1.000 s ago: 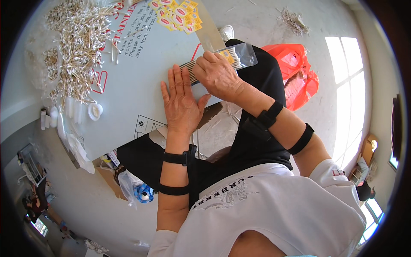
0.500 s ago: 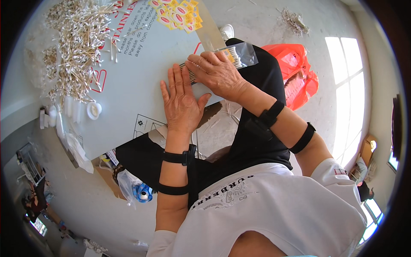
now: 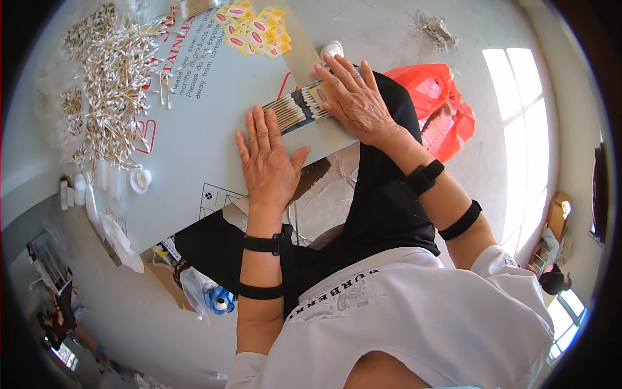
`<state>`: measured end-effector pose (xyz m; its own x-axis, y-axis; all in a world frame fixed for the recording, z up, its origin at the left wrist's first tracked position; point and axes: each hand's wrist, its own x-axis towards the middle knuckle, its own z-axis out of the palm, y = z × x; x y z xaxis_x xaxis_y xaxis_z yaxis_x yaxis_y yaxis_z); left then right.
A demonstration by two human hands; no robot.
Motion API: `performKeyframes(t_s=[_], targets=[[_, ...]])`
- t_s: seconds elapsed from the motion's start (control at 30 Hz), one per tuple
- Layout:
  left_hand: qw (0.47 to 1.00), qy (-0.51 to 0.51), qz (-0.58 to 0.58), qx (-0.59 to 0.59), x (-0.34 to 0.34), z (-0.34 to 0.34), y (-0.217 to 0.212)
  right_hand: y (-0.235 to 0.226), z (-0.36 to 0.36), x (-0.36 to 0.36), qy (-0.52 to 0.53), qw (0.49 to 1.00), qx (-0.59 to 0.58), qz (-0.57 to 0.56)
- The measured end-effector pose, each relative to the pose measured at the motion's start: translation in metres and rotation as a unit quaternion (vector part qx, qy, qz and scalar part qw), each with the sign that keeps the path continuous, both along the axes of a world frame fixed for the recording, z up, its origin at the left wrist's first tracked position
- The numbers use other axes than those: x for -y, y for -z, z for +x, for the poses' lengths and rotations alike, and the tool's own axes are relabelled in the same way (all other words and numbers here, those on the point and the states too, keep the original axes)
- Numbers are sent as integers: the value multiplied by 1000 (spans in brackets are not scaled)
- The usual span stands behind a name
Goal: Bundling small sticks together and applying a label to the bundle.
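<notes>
A flat row of cotton swabs [image 3: 288,114] lies near the table's front edge, between my hands. A dark strip separates it from more white-tipped swabs [image 3: 313,102], with a bit of yellow label at my right hand. A clear bag seems to surround them, but its edges are hard to make out. My left hand [image 3: 269,162] rests flat, fingers stretched, with its fingertips at the left end of the row. Spread over the right end is my right hand [image 3: 359,107], fingers straight; its palm hides what lies beneath.
A large heap of loose cotton swabs [image 3: 116,84] covers the table's left side. Yellow-and-white labels [image 3: 258,29] lie at the far edge, near a bundle of swabs [image 3: 197,6]. A round white container [image 3: 140,180] stands front left. Right of my leg sits a red plastic bag [image 3: 431,97].
My right hand has opened and moved right, off the middle of the swabs and onto the bag's right end. More of the swabs now shows. My left hand has shifted slightly left.
</notes>
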<state>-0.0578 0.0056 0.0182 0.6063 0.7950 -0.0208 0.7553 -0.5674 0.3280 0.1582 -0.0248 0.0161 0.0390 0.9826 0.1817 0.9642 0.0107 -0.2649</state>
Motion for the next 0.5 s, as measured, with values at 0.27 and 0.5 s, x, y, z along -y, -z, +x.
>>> performKeyframes(t_s=[0.27,0.5], targets=[[1000,6,5,-2,1,8,0,17,3,9,-22,997,-57,-56],[1000,14,1,12,3,21,3,18,3,10,-29,996,-62,-55]])
